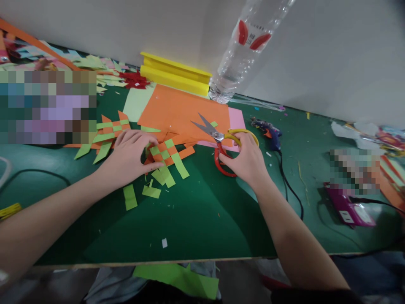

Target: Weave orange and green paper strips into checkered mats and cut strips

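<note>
My left hand (128, 156) lies on the green table (196, 215), its fingers curled against the left edge of a small woven piece of orange and light-green paper strips (167, 158). My right hand (247, 159) grips the red and yellow handles of a pair of scissors (218, 139), whose blades are parted and point up-left over an orange paper sheet (177, 112). A second woven strip piece (109, 128) lies just beyond my left hand. Loose green strip offcuts (151, 192) sit near the woven piece.
A clear plastic bottle (240, 55) stands at the wall beside folded yellow paper (175, 74). A blue glue gun (268, 131) with a black cord lies right of the scissors. A purple device (348, 209) sits far right. Paper scraps (95, 65) pile at the back left.
</note>
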`<state>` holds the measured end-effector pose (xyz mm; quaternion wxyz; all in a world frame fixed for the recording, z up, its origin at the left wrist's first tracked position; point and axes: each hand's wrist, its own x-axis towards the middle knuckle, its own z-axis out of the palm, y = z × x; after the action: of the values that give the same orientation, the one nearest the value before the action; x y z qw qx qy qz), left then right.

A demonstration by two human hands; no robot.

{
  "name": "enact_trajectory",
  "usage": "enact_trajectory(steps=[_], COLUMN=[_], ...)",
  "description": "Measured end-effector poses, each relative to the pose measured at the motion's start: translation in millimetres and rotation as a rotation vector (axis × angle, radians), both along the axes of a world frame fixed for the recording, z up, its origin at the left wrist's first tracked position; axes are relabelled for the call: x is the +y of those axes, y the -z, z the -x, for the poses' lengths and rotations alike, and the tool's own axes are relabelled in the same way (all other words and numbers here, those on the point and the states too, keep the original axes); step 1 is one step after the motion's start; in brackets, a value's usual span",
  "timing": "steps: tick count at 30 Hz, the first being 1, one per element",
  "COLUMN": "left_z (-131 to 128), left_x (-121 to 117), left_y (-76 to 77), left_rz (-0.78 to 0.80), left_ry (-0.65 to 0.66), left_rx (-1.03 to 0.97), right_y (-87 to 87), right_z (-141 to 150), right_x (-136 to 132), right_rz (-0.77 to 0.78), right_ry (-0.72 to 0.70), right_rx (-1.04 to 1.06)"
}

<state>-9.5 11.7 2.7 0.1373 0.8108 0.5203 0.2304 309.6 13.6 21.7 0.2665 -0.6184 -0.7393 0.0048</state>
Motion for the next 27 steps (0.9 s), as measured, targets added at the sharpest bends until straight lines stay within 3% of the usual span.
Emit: enact_trajectory(steps=[8,13,16,20,27], left_z=[-7.6,-6.6,-4.7,-5.7,-13.4], left_x=[-8.0,-10.2,-9.2,-7.6,-9.4], left_y=[-17.2,-28.7,-24.1,-13.7,-17.4], left_rz=[0.179,0.316,0.401,0.591,0.695], left_ry=[-0.092,-0.190,-0.199,-0.167,-0.357], left_rx=[-0.376,-0.468,-0.556,-0.883,-1.108], right_y=[-0.7,-2.6,-4.0,-6.7,-17.6], right_z=[-0.9,0.4,1.4,1.9,10.5], right_x=[0.4,-1.2,-2.2,-2.8,-14.2], right_rz=[-0.017,-0.093,-0.123,-0.156,-0.201], right_ry=[0.005,0.012,0.015,-0.004,-0.106], right_rx=[-0.002,-0.002,0.005,0.015,0.005])
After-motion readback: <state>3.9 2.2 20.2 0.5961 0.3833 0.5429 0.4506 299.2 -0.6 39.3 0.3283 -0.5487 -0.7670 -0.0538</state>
